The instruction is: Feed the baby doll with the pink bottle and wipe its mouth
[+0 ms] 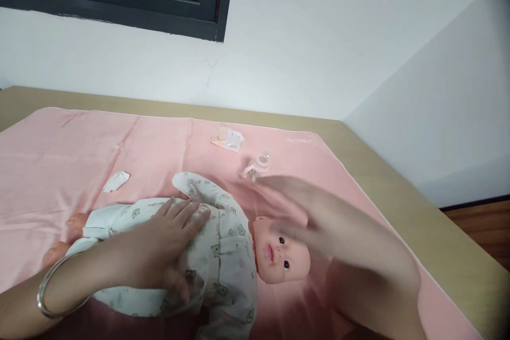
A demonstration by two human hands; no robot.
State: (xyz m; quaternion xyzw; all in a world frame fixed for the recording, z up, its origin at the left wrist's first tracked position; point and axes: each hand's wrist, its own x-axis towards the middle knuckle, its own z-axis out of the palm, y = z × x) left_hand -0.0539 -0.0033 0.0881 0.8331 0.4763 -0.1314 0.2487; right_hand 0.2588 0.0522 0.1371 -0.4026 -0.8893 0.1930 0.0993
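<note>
I find a light wood-toned surface, bare along its far and right edges, covered by a creased pink sheet. Directly on the sheet I record a clothed doll, face up, head to my right; beyond it, a pink-handled bottle, a packet and, further left, a white crumpled piece.

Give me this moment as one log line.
left hand: resting on doll | right hand: blurred, near bottle | doll: face-up on pink mat

The doll lies on the mat, bottle behind.
</note>
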